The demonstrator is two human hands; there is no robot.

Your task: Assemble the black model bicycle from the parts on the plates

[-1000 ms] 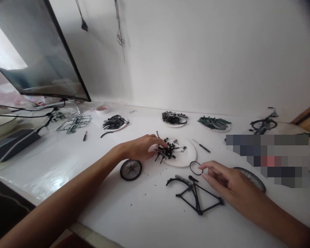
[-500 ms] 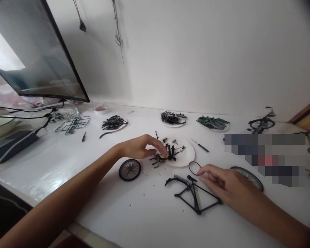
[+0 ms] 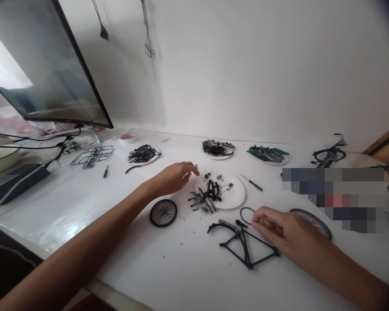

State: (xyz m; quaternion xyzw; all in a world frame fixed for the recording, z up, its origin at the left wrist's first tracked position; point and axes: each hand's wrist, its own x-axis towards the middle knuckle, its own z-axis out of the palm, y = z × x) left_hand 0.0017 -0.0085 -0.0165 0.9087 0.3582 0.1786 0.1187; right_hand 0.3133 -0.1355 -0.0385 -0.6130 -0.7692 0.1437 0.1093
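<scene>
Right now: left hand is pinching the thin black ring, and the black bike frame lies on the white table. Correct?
Wrong hand: the head view shows the right hand pinching the thin black ring. The rest holds: the black bike frame lies on the white table.

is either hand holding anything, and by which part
The right hand pinches the thin black ring by its rim; whether the left hand holds anything cannot be told.

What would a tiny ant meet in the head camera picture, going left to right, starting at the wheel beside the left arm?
Spoked wheel → white plate → thin black ring → right hand → partly hidden wheel.
</scene>
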